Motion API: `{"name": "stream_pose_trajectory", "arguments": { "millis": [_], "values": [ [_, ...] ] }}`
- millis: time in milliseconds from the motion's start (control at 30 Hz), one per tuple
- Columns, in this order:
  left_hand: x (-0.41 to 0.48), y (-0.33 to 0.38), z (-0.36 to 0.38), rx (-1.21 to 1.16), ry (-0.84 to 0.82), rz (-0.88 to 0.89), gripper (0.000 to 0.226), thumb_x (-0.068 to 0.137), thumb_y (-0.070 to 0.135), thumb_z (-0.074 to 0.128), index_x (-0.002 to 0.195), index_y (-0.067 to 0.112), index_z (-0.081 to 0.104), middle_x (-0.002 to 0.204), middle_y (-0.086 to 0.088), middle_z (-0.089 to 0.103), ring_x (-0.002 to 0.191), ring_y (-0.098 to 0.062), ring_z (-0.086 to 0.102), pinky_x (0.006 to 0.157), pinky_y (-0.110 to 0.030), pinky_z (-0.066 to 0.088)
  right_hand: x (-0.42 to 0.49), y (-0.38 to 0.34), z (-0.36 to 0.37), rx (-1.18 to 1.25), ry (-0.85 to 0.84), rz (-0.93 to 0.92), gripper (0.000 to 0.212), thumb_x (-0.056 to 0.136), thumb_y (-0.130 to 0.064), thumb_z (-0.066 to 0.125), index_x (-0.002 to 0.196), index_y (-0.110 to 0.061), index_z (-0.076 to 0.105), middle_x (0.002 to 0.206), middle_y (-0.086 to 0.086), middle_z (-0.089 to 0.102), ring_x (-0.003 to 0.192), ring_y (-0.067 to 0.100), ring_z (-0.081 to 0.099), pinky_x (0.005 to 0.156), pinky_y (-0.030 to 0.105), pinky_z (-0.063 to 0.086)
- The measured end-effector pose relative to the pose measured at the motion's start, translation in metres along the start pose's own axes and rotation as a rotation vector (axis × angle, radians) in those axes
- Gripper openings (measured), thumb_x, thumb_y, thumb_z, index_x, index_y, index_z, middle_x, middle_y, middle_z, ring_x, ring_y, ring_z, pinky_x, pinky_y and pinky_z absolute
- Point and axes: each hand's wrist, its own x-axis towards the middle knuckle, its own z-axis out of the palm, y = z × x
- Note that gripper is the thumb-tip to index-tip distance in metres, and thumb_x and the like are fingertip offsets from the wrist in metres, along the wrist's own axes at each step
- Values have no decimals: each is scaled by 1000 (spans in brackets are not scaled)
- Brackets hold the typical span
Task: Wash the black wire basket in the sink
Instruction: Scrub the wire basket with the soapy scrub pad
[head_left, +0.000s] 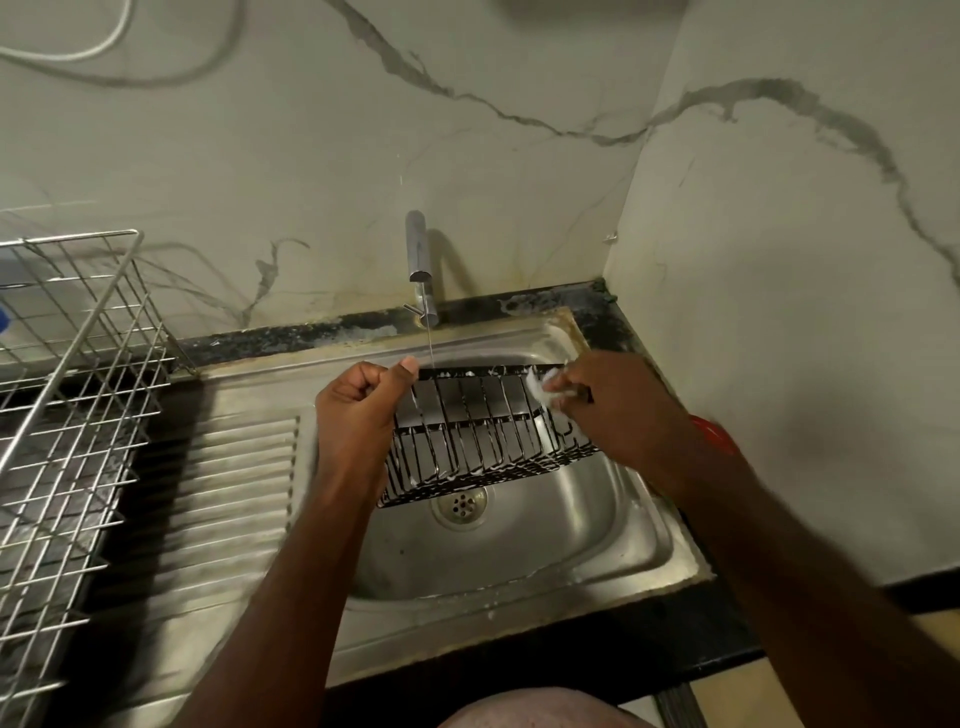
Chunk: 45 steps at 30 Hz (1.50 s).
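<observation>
The black wire basket (478, 441) hangs tilted over the steel sink (597, 525), streaked with white foam. My left hand (358, 410) grips its left end, thumb up at the top rim. My right hand (608, 405) holds a foamy white scrubber (543, 391) against the basket's upper right corner. A thin stream of water falls from the tap (418, 260) onto the basket's rim next to my left thumb.
A silver wire dish rack (78, 405) stands on the counter at the left, beside the ribbed drainboard (234, 483). The drain (460, 506) lies below the basket. A red object (714, 434) sits on the counter behind my right wrist. Marble walls close the back and right.
</observation>
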Motion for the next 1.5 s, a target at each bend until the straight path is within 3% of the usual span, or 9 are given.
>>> {"name": "stream_pose_trajectory", "arguments": {
  "millis": [167, 300, 433, 667, 900, 1167, 1300, 1400, 1500],
  "values": [
    [2, 0, -8, 23, 33, 20, 37, 90, 20, 71, 62, 17, 48, 58, -2, 38, 53, -12, 33, 64, -23, 47, -21, 3, -7, -43, -363, -17, 22, 89, -15, 68, 111, -17, 72, 115, -2, 68, 97, 4, 64, 86, 18, 51],
    [3, -2, -7, 13, 1, 6, 36, 91, 21, 70, 62, 18, 50, 61, -6, 40, 57, -18, 35, 71, -32, 48, -2, 3, -14, 145, -104, -6, 15, 90, -18, 67, 105, -18, 72, 100, -4, 71, 73, -5, 65, 59, 5, 47],
    [1, -3, -4, 6, -28, -9, 35, 91, 23, 71, 63, 18, 50, 65, -12, 38, 59, -24, 32, 69, -32, 48, 11, -1, -3, 46, 71, -33, 18, 93, -15, 64, 109, -17, 71, 105, -3, 66, 74, -5, 57, 64, 1, 39],
    [6, -6, -16, 11, 1, -32, 35, 86, 30, 75, 62, 19, 52, 62, -9, 39, 59, -23, 33, 66, -38, 47, -19, 6, 0, -47, -351, 28, 19, 88, -16, 69, 107, -16, 71, 111, 0, 70, 93, 6, 65, 87, 24, 54],
    [6, -7, -14, -21, -22, -19, 35, 92, 20, 68, 64, 14, 48, 61, -10, 37, 55, -20, 32, 61, -28, 44, 13, 10, -8, 53, 67, 39, 19, 89, -14, 68, 108, -15, 72, 103, 2, 71, 79, 5, 64, 68, 13, 49],
    [6, -7, -21, -50, 24, -40, 36, 93, 17, 67, 63, 16, 46, 59, -7, 37, 54, -17, 31, 53, -21, 41, -20, 12, 4, -80, -298, 47, 16, 87, -16, 71, 103, -15, 71, 106, -4, 68, 88, 3, 62, 83, 21, 52],
    [8, -8, -24, -83, 36, -71, 38, 93, 19, 66, 60, 17, 46, 49, 3, 44, 46, -12, 35, 47, -22, 40, -15, 18, -7, 155, -234, 61, 14, 85, -19, 73, 98, -19, 72, 98, -5, 71, 83, 3, 66, 75, 18, 51],
    [7, -10, -23, -86, 29, -62, 39, 93, 20, 66, 60, 18, 46, 50, 2, 42, 48, -14, 34, 51, -25, 40, -5, 21, -9, 534, -57, 164, 12, 82, -11, 75, 94, -13, 72, 88, 5, 74, 81, 20, 72, 76, 36, 59],
    [4, -12, -22, -74, 38, -51, 38, 94, 17, 65, 61, 17, 47, 49, 2, 43, 48, -13, 34, 52, -23, 41, 1, 25, -2, 573, -123, 232, 12, 81, -6, 76, 92, -10, 71, 86, 12, 74, 81, 29, 73, 75, 42, 60]
  ]
}}
